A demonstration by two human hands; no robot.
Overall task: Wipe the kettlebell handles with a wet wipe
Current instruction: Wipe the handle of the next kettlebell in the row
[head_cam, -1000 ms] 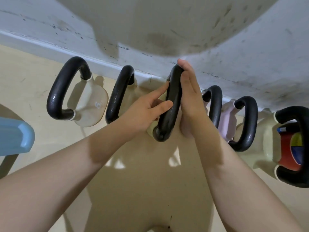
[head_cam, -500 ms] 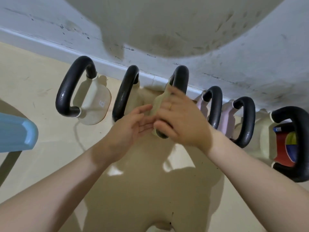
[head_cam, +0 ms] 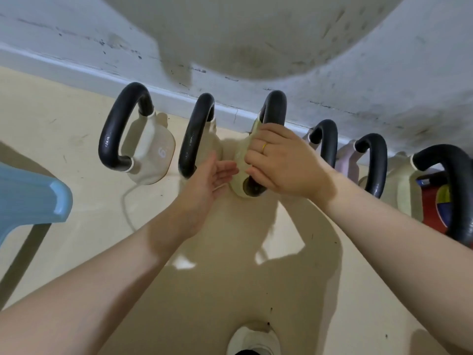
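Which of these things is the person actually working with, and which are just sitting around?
In use:
- black curved handle of the third cream kettlebell
- pale wet wipe wrapped on it
- right hand gripping it
- left hand open beside
- other black handles, awaiting wiping

Lying about:
- light blue plastic stool
- red and yellow item

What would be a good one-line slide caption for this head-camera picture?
Right hand grips the third kettlebell's black handle with a pale wet wipe; open left hand beside it.

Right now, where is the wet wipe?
In the head view, the wipe is mid-row, wrapped on the third handle from the left, under the right hand, with the left hand beside it.
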